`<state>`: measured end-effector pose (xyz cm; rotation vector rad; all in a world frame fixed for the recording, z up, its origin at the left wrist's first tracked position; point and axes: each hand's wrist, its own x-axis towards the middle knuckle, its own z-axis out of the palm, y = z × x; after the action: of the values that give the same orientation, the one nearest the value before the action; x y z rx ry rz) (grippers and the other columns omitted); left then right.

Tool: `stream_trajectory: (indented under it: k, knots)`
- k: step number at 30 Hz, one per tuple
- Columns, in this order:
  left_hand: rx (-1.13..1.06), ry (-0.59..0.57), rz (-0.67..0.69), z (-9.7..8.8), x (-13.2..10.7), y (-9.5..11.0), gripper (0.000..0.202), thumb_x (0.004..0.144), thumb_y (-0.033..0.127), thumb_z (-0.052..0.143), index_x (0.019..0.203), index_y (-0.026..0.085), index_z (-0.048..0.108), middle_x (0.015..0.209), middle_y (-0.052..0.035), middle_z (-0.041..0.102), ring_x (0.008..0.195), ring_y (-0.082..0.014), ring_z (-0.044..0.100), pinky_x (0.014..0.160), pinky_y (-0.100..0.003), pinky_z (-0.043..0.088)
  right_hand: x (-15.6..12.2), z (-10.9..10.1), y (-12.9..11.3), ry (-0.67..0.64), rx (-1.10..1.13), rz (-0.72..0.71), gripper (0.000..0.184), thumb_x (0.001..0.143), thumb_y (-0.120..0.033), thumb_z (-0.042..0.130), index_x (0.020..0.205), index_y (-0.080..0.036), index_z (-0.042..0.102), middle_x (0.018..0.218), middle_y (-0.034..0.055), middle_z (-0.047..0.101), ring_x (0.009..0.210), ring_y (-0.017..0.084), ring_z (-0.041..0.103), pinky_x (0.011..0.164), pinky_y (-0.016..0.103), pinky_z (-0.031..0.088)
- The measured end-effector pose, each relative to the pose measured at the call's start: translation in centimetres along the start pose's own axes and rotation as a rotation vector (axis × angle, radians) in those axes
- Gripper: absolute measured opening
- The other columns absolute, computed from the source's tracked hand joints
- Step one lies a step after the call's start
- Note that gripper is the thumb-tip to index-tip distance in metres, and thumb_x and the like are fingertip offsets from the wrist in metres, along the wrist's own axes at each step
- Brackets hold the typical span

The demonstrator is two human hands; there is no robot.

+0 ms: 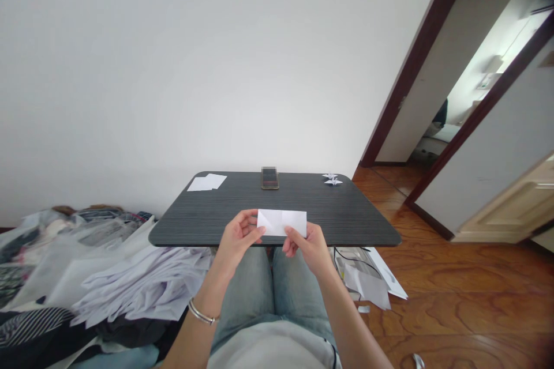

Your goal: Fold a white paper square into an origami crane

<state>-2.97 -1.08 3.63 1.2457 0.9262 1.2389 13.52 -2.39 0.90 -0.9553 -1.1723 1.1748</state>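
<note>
A white sheet of paper (277, 220), folded into a wide rectangle with faint crease lines, is held up over the near edge of the dark table (225, 202). My left hand (241, 233) pinches its left end, thumb in front and fingers behind. At the lower right part, my right hand (306, 242) grips the same paper, its thumb pressed on the front face. The fingertips behind the paper are partly hidden.
White paper sheets (201, 183) lie at the table's back left. A phone (270, 179) stands at the back middle. Folded paper cranes (333, 181) sit at the back right. Piled clothes (142, 282) are left of the table; papers and a cable (361, 265) lie right, below it.
</note>
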Motion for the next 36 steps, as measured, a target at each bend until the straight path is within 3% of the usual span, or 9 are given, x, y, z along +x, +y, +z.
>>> stream_trajectory:
  k: [2,6,10,17,24,31,36]
  knots:
    - [0.053,-0.080,-0.044,0.7,0.1,-0.5,0.032,0.061,0.032,0.071,0.082,0.011,0.060,0.066,-0.0016,0.061,0.055,-0.0097,0.051,0.047,-0.018,0.037,-0.1,0.3,0.0,-0.009,0.003,0.002,0.037,0.071,-0.045,0.065,0.054,-0.012,0.058,0.042,0.0027,0.060,0.032,0.009,0.051,0.034,0.018,0.042]
    - [0.196,-0.102,-0.081,1.3,0.1,-1.1,0.029,0.065,0.037,0.067,0.057,0.010,0.061,0.049,-0.0003,0.055,0.043,-0.0071,0.040,0.043,-0.020,0.030,-0.1,0.4,0.0,-0.018,-0.001,0.002,0.037,0.071,-0.045,0.064,0.055,-0.013,0.058,0.041,0.0013,0.060,0.032,0.009,0.050,0.034,0.017,0.042]
    - [0.242,-0.141,-0.083,1.3,0.0,-1.2,0.025,0.066,0.034,0.065,0.058,0.010,0.063,0.046,0.0007,0.053,0.041,-0.0069,0.037,0.041,-0.019,0.025,-0.1,0.3,0.0,-0.025,-0.015,0.017,0.037,0.070,-0.046,0.064,0.056,-0.013,0.057,0.041,0.0016,0.060,0.032,0.009,0.050,0.034,0.018,0.043]
    - [0.260,-0.153,-0.032,1.1,0.2,-1.4,0.015,0.065,0.024,0.064,0.065,0.009,0.068,0.055,-0.0019,0.061,0.050,-0.0118,0.050,0.050,-0.021,0.036,0.0,0.3,-0.1,-0.042,-0.041,0.018,0.038,0.071,-0.046,0.063,0.053,-0.013,0.057,0.041,0.0020,0.059,0.032,0.009,0.050,0.034,0.017,0.042]
    - [0.243,-0.139,-0.047,0.8,0.3,-1.3,0.015,0.062,0.025,0.065,0.060,0.010,0.066,0.053,-0.0008,0.061,0.047,-0.0099,0.047,0.046,-0.020,0.034,0.0,0.1,0.2,-0.047,-0.060,0.019,0.040,0.072,-0.046,0.062,0.050,-0.013,0.057,0.040,0.0028,0.059,0.031,0.009,0.050,0.034,0.017,0.042]
    - [0.251,-0.116,-0.057,-1.0,0.0,-0.3,0.022,0.064,0.032,0.067,0.055,0.013,0.061,0.050,-0.0006,0.058,0.042,-0.0070,0.041,0.042,-0.019,0.030,0.2,-0.4,0.0,0.004,-0.056,0.006,0.040,0.069,-0.047,0.065,0.049,-0.013,0.056,0.039,0.0025,0.059,0.031,0.009,0.049,0.033,0.017,0.041]
    - [0.218,-0.087,-0.042,-2.1,0.1,0.0,0.023,0.069,0.036,0.064,0.067,0.013,0.062,0.057,-0.0011,0.059,0.045,-0.0074,0.043,0.044,-0.018,0.030,0.2,-0.6,-0.2,0.035,-0.057,0.002,0.041,0.068,-0.048,0.066,0.049,-0.013,0.056,0.039,0.0031,0.059,0.031,0.009,0.050,0.033,0.018,0.041]
